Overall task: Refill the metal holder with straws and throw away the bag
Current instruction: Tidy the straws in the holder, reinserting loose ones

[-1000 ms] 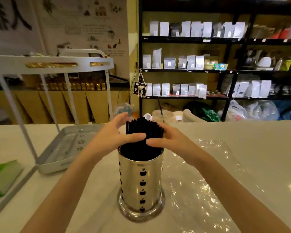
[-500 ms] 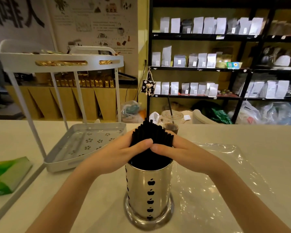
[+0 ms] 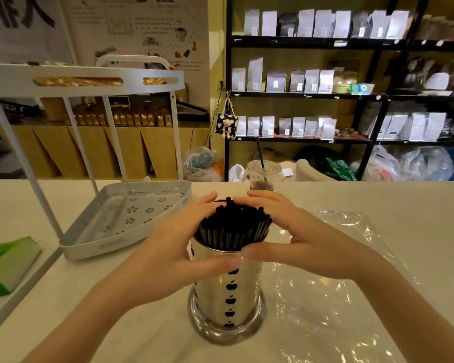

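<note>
A shiny metal holder (image 3: 228, 297) with black apple cut-outs stands upright on the white counter. A bundle of black straws (image 3: 233, 229) fills it, tops sticking out above the rim. My left hand (image 3: 168, 247) cups the left side of the bundle and the holder's rim, thumb across the front. My right hand (image 3: 296, 239) cups the right side, its thumb meeting the left thumb at the front. A clear empty plastic bag (image 3: 333, 292) lies flat on the counter to the right, under my right forearm.
A white two-tier metal rack (image 3: 126, 218) stands at the left, its lower tray close to the holder. A green packet (image 3: 5, 263) lies at the far left. An iced drink cup (image 3: 262, 174) with a straw stands behind the holder. Shelves of pouches fill the background.
The straws have sunk lower into the holder and spread out. Both hands have slid down from the upper bundle to the holder's rim.
</note>
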